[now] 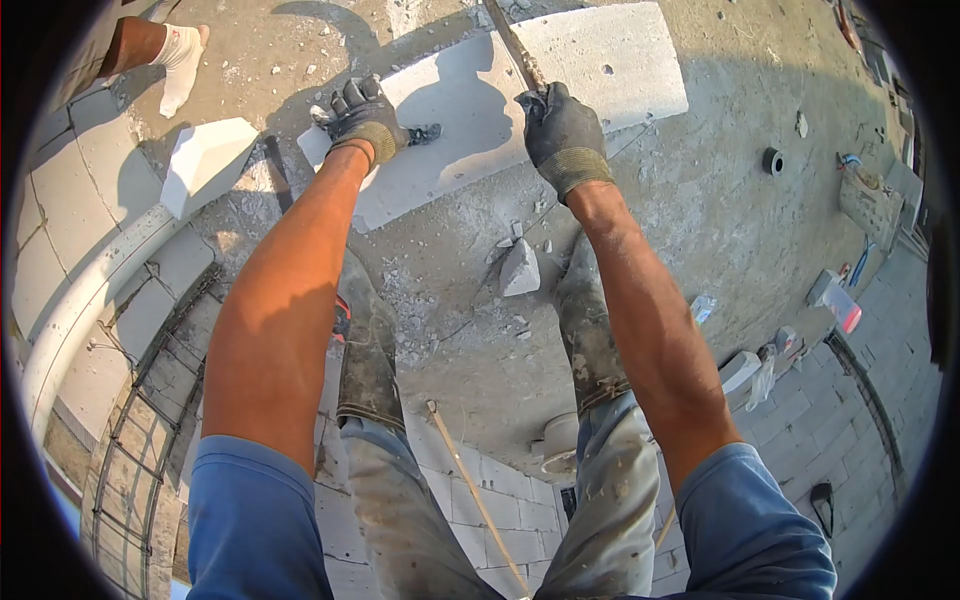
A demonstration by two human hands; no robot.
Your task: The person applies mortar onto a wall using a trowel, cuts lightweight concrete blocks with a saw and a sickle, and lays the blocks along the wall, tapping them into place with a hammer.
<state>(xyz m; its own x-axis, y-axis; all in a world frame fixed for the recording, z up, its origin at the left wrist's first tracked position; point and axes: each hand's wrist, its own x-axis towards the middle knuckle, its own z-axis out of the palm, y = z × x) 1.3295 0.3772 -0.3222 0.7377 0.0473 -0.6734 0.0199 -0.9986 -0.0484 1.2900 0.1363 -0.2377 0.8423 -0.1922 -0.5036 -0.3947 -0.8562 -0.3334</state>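
A long pale block (pixel 610 65) lies on the dusty concrete floor, with my shadow across it. My left hand (pixel 362 122), in a dark glove with a tan cuff, is at the block's left part, its fingers spread; a dark piece shows beside the thumb. Wrapped round the lower end of a long, worn stick-like handle (pixel 512 42) is my gloved right hand (pixel 562 135), over the block's front edge. The handle's far end is out of view at the top.
A person's sock-covered foot (pixel 181 70) stands at the upper left. Near it are a broken block piece (pixel 210 160) and a white pipe (pixel 95 290). A chunk (pixel 520 268) lies between my legs. At the right are a black ring (pixel 773 161) and a trowel-like tool (pixel 870 205).
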